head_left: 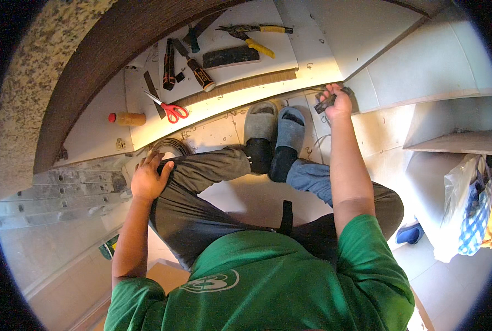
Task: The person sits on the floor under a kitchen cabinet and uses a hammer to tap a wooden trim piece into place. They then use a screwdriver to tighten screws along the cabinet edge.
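Note:
My left hand (150,179) rests on my left knee, fingers loosely spread and holding nothing. Out ahead to the right, my right hand (339,103) is closed around a small dark object (325,103), whose kind I cannot make out. It is close to the corner where the white cabinet panel meets the floor. Nearer the left hand is a coil of dark strip or cable (171,146), partly behind the knee. Red-handled scissors (174,112) lie spread on the cabinet's front ledge.
Inside the cabinet lie yellow-handled snips (251,44), a black-and-orange tube-like tool (200,74), a dark block (230,56) and a wooden strip (240,85). A red-capped bottle (127,118) lies left. Curled shavings dot the floor around my slippers (261,121). Plastic bags (457,193) hang right.

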Demonstrator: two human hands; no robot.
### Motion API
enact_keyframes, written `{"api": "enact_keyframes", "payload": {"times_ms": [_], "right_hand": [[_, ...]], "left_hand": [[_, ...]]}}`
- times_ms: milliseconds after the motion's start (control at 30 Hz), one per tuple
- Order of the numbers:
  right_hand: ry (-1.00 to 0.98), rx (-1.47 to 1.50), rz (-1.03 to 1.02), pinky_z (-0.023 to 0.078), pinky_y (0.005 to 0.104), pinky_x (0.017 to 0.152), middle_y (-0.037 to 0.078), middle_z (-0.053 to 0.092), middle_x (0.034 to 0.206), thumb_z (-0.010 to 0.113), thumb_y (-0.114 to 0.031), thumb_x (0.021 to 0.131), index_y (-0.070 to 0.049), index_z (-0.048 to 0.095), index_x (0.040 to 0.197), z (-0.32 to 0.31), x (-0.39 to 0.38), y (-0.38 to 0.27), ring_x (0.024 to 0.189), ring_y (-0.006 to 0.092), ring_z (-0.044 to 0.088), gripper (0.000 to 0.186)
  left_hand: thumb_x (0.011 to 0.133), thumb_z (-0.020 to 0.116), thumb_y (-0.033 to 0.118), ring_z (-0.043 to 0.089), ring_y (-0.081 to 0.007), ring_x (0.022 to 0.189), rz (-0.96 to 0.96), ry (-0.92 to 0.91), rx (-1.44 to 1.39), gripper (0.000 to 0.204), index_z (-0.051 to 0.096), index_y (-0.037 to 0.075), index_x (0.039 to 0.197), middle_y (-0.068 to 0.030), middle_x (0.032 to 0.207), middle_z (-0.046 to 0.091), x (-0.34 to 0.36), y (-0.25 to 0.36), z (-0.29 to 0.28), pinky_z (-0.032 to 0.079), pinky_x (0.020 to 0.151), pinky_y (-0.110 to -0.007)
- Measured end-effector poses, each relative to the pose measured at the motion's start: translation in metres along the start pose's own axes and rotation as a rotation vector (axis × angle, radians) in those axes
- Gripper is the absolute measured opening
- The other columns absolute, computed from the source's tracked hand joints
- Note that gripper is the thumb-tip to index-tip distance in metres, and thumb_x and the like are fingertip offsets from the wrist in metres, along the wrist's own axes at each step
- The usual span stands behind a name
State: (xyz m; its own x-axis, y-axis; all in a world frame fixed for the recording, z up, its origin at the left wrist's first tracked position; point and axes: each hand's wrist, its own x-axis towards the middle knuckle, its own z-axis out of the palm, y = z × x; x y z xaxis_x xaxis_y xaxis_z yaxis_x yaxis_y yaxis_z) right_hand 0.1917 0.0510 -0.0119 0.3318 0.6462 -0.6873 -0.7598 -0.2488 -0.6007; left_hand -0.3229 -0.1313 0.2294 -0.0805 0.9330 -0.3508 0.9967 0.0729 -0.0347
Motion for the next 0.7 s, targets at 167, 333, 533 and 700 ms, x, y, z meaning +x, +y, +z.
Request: {"api": "enact_keyframes", "payload": {"times_ms": [167, 333, 533, 700], "right_hand": [[0.108, -0.006, -0.010, 0.046, 0.0404, 0.067, 0.004, 0.063, 0.098, 0.053, -0.017, 0.104, -0.012, 0.059, 0.109, 0.015, 0.008, -0.001, 0.076, 0.0185, 0.055, 0.010], [0.154, 0.209, -0.044, 0.046, 0.0347, 0.070, 0.001, 0.058, 0.087, 0.048, -0.014, 0.104, -0.014, 0.059, 0.098, 0.031, 0.014, 0.002, 0.073, 0.0170, 0.051, 0.013], [0.152, 0.281, -0.029, 0.046, 0.0335, 0.072, -0.002, 0.058, 0.087, 0.041, -0.015, 0.106, -0.014, 0.058, 0.095, 0.029, 0.023, 0.008, 0.074, 0.0147, 0.050, 0.020], [0.169, 0.362, -0.030, 0.043, 0.0342, 0.068, -0.002, 0.055, 0.082, 0.042, -0.017, 0.106, -0.015, 0.056, 0.091, 0.033, 0.027, 0.014, 0.071, 0.0139, 0.048, 0.020]], "left_hand": [[0.098, 0.054, 0.054, 0.056, -0.0351, 0.127, -0.003, 0.009, -0.002, 0.056, 0.067, 0.010, 0.129, -0.0128, 0.140, 0.061, 0.001, -0.001, 0.002, 0.042, 0.108, -0.047], [0.098, 0.054, 0.055, 0.056, -0.0351, 0.128, 0.008, 0.020, -0.016, 0.056, 0.066, 0.011, 0.130, -0.0117, 0.141, 0.060, 0.001, -0.006, 0.006, 0.042, 0.109, -0.047], [0.098, 0.055, 0.054, 0.057, -0.0352, 0.126, -0.015, 0.005, -0.004, 0.053, 0.067, 0.012, 0.129, -0.0104, 0.140, 0.061, 0.001, -0.002, 0.004, 0.042, 0.109, -0.048], [0.098, 0.055, 0.053, 0.056, -0.0355, 0.127, -0.030, 0.001, -0.029, 0.053, 0.066, 0.012, 0.129, -0.0106, 0.140, 0.060, 0.001, 0.002, -0.001, 0.041, 0.110, -0.048]]}}
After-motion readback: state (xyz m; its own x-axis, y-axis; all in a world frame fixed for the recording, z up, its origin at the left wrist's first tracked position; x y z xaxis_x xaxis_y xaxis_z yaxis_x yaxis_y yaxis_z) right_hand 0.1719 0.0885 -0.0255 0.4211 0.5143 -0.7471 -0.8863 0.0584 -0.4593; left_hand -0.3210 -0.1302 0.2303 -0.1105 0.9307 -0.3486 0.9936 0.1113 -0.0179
